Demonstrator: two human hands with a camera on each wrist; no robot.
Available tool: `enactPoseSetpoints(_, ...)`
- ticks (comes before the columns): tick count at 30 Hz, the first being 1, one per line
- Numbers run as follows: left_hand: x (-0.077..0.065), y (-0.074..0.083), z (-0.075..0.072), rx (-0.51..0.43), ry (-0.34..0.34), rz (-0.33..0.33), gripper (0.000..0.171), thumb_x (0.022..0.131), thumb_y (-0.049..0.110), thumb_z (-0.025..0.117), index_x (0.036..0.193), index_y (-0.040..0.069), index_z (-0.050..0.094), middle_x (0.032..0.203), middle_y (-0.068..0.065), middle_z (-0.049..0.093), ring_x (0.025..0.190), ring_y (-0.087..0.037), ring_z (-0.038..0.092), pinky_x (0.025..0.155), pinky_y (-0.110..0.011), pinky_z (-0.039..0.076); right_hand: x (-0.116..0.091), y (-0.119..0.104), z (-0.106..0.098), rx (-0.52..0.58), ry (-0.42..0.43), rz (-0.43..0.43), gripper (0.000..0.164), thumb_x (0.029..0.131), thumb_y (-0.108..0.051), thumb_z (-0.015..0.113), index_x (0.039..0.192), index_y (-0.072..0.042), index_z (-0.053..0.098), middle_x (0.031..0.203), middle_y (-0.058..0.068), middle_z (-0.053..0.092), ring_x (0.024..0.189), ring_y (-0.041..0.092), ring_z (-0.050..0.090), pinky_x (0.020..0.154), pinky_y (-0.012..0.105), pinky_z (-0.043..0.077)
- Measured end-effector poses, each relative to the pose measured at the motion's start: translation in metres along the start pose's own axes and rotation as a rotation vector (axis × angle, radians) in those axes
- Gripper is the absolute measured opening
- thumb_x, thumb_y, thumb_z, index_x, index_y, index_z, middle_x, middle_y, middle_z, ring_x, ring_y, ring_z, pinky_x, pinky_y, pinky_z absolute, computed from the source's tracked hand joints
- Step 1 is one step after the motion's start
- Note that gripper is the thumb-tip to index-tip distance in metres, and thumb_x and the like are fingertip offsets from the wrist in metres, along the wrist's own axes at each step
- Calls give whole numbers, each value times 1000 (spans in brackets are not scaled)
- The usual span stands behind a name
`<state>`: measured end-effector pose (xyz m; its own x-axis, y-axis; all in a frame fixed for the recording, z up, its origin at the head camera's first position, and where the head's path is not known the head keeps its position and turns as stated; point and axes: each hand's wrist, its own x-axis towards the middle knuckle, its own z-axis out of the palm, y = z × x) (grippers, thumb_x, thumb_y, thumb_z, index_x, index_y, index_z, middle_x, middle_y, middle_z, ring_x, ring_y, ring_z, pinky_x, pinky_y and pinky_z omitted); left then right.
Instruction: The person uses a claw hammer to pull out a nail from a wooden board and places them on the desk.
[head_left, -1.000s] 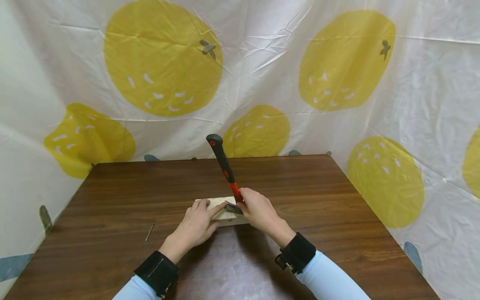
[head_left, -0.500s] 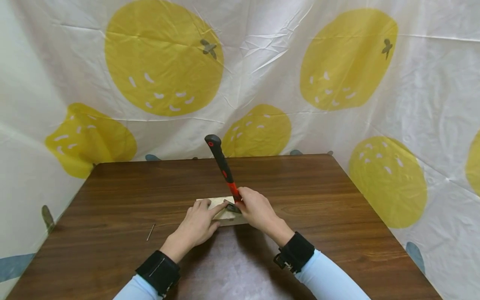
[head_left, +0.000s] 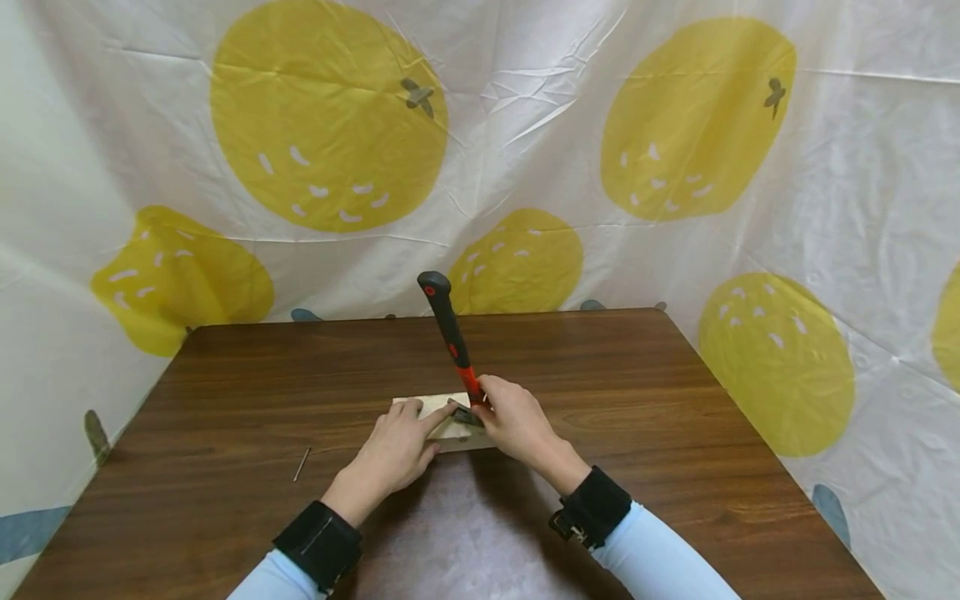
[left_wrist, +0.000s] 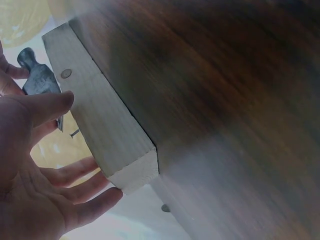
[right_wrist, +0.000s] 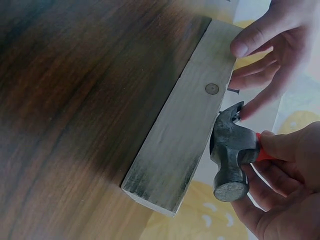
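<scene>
A claw hammer point(head_left: 448, 329) leans handle-up over a pale wooden block point(head_left: 450, 429) in the head view. My right hand point(head_left: 517, 421) grips its handle just by the head. In the right wrist view, the metal hammer head point(right_wrist: 231, 145) lies against the block's top edge, claw toward my left hand. My left hand point(head_left: 396, 442) holds the block's left part, thumb on the near side face and fingers over the top. Its index finger reaches the claw's tip. A nail point(left_wrist: 75, 133) sticks out of the block beside the claw. The near face bears a round, dark-ringed mark point(right_wrist: 212, 89).
A loose nail point(head_left: 302, 464) lies on the brown wooden table point(head_left: 225, 400), left of the block. A white cloth point(head_left: 517, 125) with yellow fruit prints hangs behind the table and along its sides.
The top of the hammer's handle has swung slightly left, then slightly right. Both hands stay in place on the block and the hammer.
</scene>
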<state>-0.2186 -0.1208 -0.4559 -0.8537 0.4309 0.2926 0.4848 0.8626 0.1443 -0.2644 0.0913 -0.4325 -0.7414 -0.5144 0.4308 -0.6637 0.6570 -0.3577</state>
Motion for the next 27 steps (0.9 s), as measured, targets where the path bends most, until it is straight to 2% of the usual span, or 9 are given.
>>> enactPoseSetpoints(5,-1,0,1,12,-3,8,60,92,19,78,147,18,57,117,-26,59,108,-44,59,81,-57,53,-1,2,0,32,3,2,17,91,-5,77,101,-7,64,92,4,67,81,21,67,71,38,55)
enactPoseSetpoints(10,0,-2,2,39,17,33,62,90,17,79,147,18,57,109,-23,61,100,-40,62,77,-54,55,-3,4,0,59,23,2,18,90,-4,78,98,-8,63,90,3,66,79,22,67,68,37,53)
enactPoseSetpoints(14,1,-2,3,63,7,40,63,90,18,79,149,19,55,108,-22,62,99,-39,63,76,-53,56,-3,5,0,73,31,5,18,90,-3,78,99,-8,63,90,3,66,78,20,67,66,34,52)
enactPoseSetpoints(20,1,-3,3,65,0,42,65,91,18,78,151,20,53,108,-22,62,99,-39,63,76,-52,56,-4,6,1,109,37,14,19,89,-2,78,100,-7,64,91,2,68,78,16,66,66,32,53)
enactPoseSetpoints(27,-1,-4,3,51,28,60,67,90,18,79,152,20,52,104,-21,59,95,-38,62,74,-52,55,-6,9,1,144,61,23,19,89,-1,79,98,-8,63,89,0,68,79,14,66,67,32,52)
